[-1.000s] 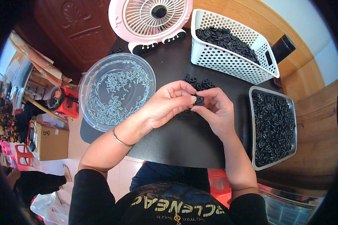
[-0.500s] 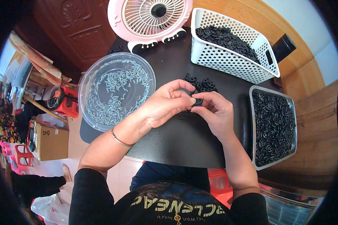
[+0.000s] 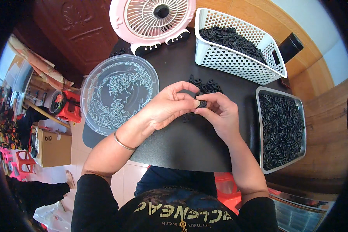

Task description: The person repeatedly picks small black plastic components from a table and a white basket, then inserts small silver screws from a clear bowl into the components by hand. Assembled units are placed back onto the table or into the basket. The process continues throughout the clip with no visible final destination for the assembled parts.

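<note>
A small black plastic piece (image 3: 203, 103) is pinched between my two hands over the dark table. My left hand (image 3: 173, 105), with a bangle on its wrist, presses thumb and forefinger against the piece's left side. On its other side, the thumb and fingers of my right hand (image 3: 220, 111) grip the same piece. Just beyond my fingers lies a loose pile of similar black pieces (image 3: 210, 87), partly hidden by my hands. To the left stands a round clear tub (image 3: 89, 116) holding many small silvery screw-like pins (image 3: 118, 112).
A white perforated basket (image 3: 236, 69) of black pieces stands at the back right. Nearer on the right is a metal tray (image 3: 260, 127) heaped with black oval parts (image 3: 282, 127). A pink fan (image 3: 121, 23) stands at the back. Another person's foot (image 3: 70, 179) shows at lower left.
The black piece has tilted slightly between my fingers, and my right fingertips have shifted a little to the left. Both hands keep their pinch; the view has moved slightly.
</note>
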A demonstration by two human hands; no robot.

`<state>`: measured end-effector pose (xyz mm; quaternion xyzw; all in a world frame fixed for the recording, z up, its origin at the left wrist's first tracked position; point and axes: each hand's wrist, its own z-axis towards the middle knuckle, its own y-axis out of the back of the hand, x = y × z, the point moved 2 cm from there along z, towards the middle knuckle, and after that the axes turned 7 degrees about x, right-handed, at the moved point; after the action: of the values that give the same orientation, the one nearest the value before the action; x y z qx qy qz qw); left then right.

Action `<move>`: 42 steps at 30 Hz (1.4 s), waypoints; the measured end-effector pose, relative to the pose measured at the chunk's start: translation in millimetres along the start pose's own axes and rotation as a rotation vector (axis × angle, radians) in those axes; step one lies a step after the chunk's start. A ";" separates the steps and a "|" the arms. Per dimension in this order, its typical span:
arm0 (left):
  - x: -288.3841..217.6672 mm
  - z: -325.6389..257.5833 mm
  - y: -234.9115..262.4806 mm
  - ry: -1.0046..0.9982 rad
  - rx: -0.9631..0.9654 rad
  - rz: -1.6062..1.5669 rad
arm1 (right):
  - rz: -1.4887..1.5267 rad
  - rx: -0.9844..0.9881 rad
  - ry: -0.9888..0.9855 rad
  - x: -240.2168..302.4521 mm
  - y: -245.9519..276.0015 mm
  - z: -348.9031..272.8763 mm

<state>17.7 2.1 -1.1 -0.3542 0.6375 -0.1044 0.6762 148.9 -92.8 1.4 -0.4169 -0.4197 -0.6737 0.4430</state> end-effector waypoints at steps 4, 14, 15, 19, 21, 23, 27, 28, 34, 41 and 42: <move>-3.9 0.1 -3.8 -0.004 -0.031 0.016 | 0.083 -0.036 0.061 3.5 -1.4 2.6; -36.2 -14.2 -13.5 -0.102 0.007 0.573 | -0.063 -0.116 -0.128 17.8 5.2 6.5; -47.6 -21.2 -11.4 -0.154 -0.022 0.700 | -0.046 -0.170 -0.061 22.4 6.8 15.1; -93.1 -47.9 3.1 -0.226 -0.219 1.294 | -0.121 -0.392 0.128 48.4 37.9 75.4; -104.6 -54.2 11.0 -0.240 -0.308 1.564 | -0.070 -0.493 0.160 46.7 58.5 95.1; -104.1 -65.9 25.0 -0.152 -0.341 1.786 | -0.157 -0.564 0.113 43.3 61.4 103.7; -89.9 -82.6 49.6 -0.186 -0.278 2.004 | -0.309 -0.435 0.206 36.8 41.9 72.2; -86.5 -83.2 50.3 -0.215 -0.247 2.037 | -0.309 -0.386 0.170 34.5 38.0 62.5; -75.3 -76.9 56.4 0.005 -0.271 2.173 | -0.338 -0.240 0.067 24.9 31.3 21.5; -74.7 -71.2 61.5 0.075 -0.344 2.213 | -0.664 -0.068 -0.113 26.1 39.6 -10.1; -75.1 -69.8 59.7 0.074 -0.319 2.190 | -0.687 -0.021 -0.132 25.5 41.4 -14.6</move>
<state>-78.6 65.9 26.0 0.3215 0.6321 0.6231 0.3299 178.7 -123.4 28.9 -0.2984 -0.5565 -0.7592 0.1579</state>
